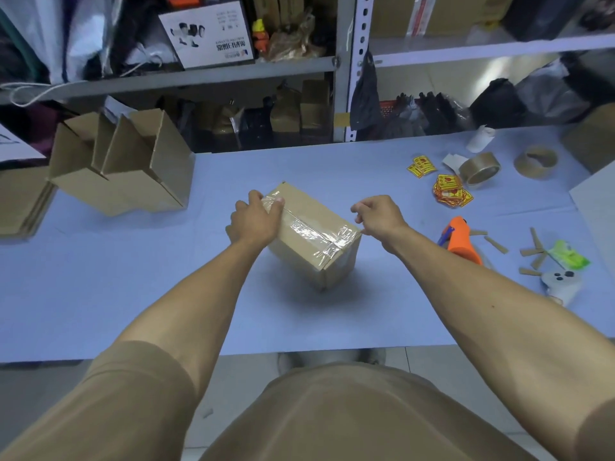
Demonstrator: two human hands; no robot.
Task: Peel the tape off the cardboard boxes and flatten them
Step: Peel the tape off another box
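Box (312,234) taped shut on table (133,294); my left hand (254,219) grips its far end, right hand (379,216) pinches tape (312,229) at its corner.

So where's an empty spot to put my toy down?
The pale blue table is bare near its front edge, before the taped brown cardboard box, and behind it. The right side is crowded: orange tape dispenser, yellow stickers, brown tape rolls.
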